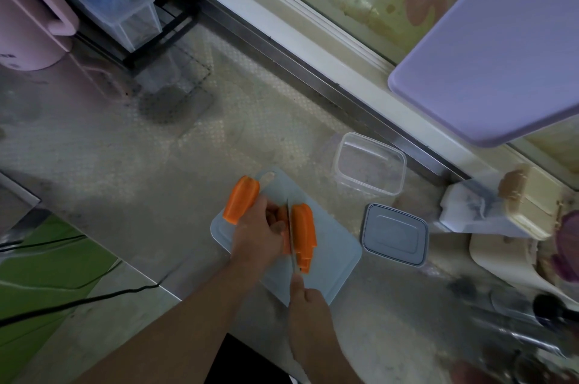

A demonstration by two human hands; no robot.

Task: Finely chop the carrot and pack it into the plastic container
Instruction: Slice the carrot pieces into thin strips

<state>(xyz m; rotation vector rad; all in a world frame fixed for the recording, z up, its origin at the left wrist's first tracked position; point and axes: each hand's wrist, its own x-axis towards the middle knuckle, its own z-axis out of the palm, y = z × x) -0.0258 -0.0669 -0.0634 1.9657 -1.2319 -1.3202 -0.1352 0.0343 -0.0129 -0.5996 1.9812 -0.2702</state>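
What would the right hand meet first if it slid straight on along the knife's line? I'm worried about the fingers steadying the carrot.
The right hand points up the knife. Going on, it would probably first meet the cut carrot slices beside the blade, with the left hand close alongside; depth is unclear.

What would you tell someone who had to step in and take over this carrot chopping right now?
Left hand holds down the carrot piece being cut; right hand grips the knife, blade down in the carrot on the cutting board.
Cut slabs lie right of the blade; another carrot chunk waits at the board's far left edge.
The plastic container stands open and empty behind the board, its lid beside it.
Done: rough slabs only. Left: fine chopping, packing.
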